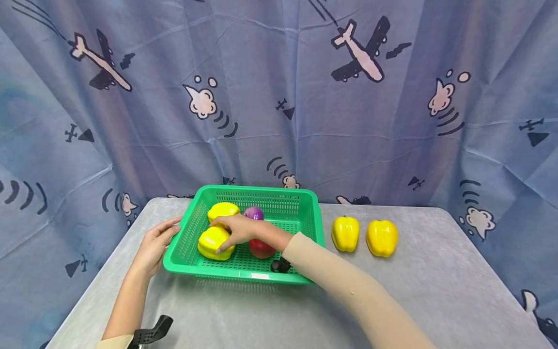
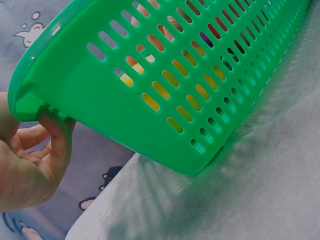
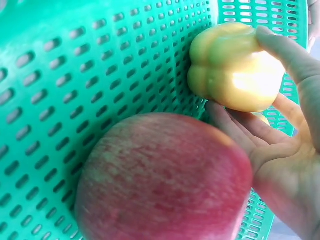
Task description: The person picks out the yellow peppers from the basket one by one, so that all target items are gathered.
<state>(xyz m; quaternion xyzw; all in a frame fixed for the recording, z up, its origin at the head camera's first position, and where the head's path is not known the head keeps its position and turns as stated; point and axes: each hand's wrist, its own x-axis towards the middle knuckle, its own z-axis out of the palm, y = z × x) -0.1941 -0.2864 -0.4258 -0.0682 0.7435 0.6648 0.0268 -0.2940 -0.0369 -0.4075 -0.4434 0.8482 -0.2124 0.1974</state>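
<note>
From my distant seat, the nearest thing I see is a beige cloth sleeve (image 1: 348,286) crossing the near right corner of the green perforated plastic basket (image 1: 218,272), presumably because that arm has to reach over the rim to the left end. My left hand (image 1: 154,247) pinches the basket's left rim between thumb and curled fingers; I judge that this braces the basket while my other hand works inside. My right hand (image 1: 240,229) grips a glossy yellow lobed bell pepper (image 1: 213,244) in the left part of the basket, thumb against 1 side and fingers round the other, a wide pinch that should suit such a smooth, bulging body; whether the pepper touches the floor beneath, I can't tell. A round dark-red apple (image 1: 261,248) sits beside it, under my wrist. Just behind the hand, another yellow bell pepper (image 1: 223,210) and a round purple onion-like item (image 1: 254,212) lie towards the back wall, where the basket's sides would stop them rolling out. To the right, 2 more yellow peppers (image 1: 345,234) stand apart on the grey table (image 1: 436,271), probably steady on their lobed ends. Farthest back hangs a blue aeroplane-print curtain (image 1: 253,58).
</note>
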